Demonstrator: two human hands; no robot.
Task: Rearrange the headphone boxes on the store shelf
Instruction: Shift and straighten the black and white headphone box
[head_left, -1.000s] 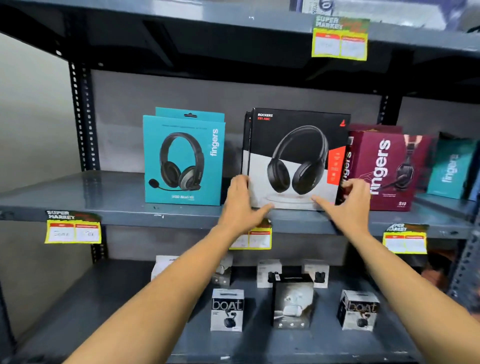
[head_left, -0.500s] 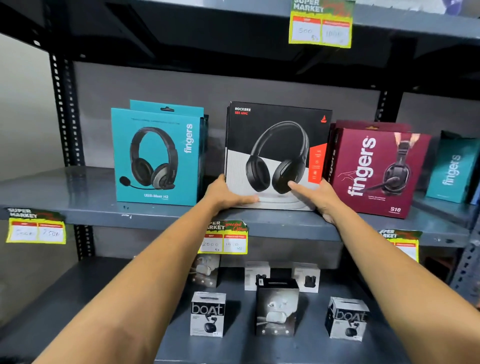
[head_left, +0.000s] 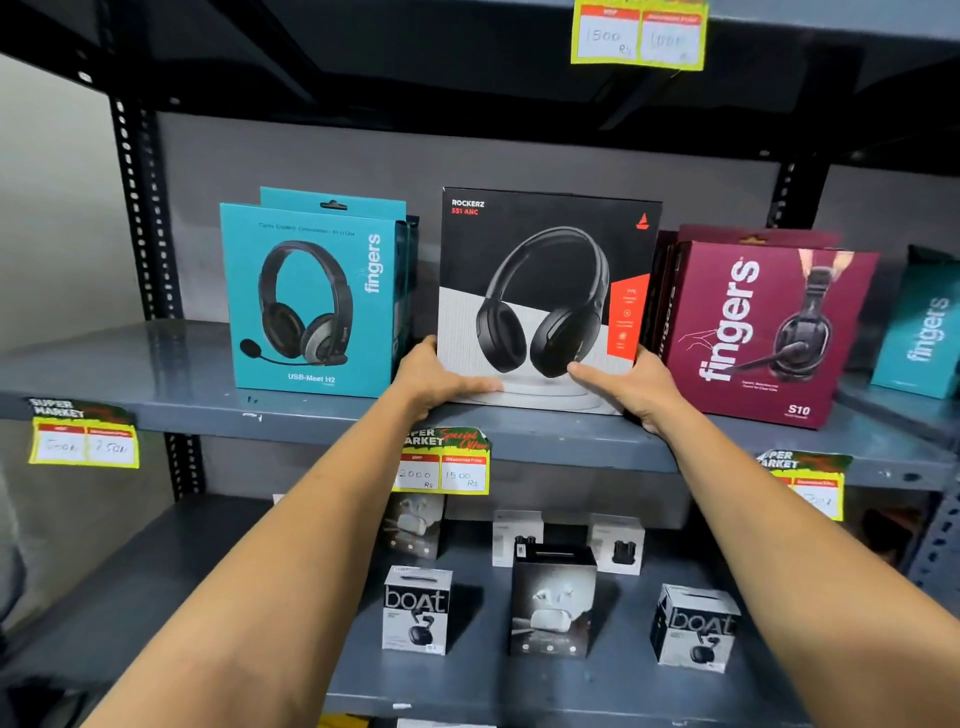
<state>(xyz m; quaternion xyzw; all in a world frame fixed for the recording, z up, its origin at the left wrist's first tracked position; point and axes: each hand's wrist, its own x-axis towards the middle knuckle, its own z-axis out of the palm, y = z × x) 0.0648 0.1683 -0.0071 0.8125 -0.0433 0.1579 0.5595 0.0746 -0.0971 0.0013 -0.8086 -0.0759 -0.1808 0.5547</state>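
Note:
A black-and-white Rockerz headphone box stands upright in the middle of the grey shelf. My left hand grips its lower left corner, thumb on the front. My right hand grips its lower right corner, thumb across the front. A teal fingers box stands to the left, with another teal box behind it. A maroon fingers box stands to the right, close against the black box, with another maroon box behind.
Another teal box sits at the far right. Yellow price tags hang on the shelf edges. The lower shelf holds several small earbud boxes. An upper shelf runs overhead, and perforated uprights flank the bay.
Both hands have closed around the black box's lower corners, and it now faces squarely forward. The view has moved closer and to the right.

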